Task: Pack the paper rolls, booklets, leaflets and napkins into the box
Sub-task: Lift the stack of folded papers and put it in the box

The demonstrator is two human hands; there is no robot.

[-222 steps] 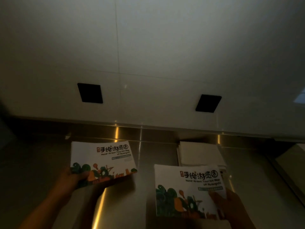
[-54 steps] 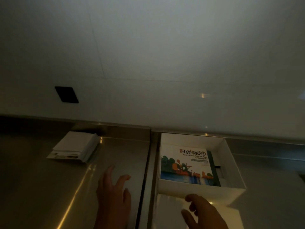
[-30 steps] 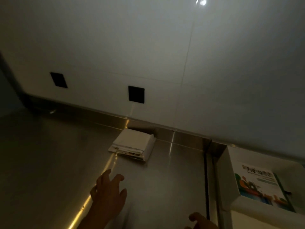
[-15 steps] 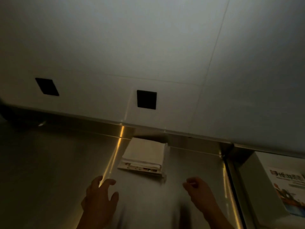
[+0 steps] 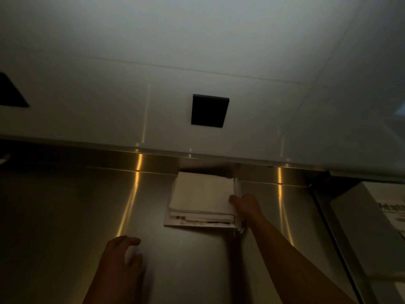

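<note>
A stack of folded white napkins (image 5: 202, 195) lies on the steel counter against the back ledge, on top of printed leaflets (image 5: 197, 223) whose edges stick out at the front. My right hand (image 5: 245, 205) is at the stack's right edge, thumb on top and fingers wrapped around the side. My left hand (image 5: 119, 260) hovers over the counter to the lower left, fingers spread, holding nothing. The white box (image 5: 355, 218) shows at the right edge with a booklet (image 5: 392, 213) inside.
The steel counter (image 5: 65, 216) runs left to a dark corner. A white wall panel behind carries two black square plates (image 5: 209, 113). A seam in the counter (image 5: 333, 227) separates the stack from the box.
My right hand has reached forward from mid-counter to the right edge of the napkin stack and closed on it. The view has turned left, so the box has slid to the right edge.
</note>
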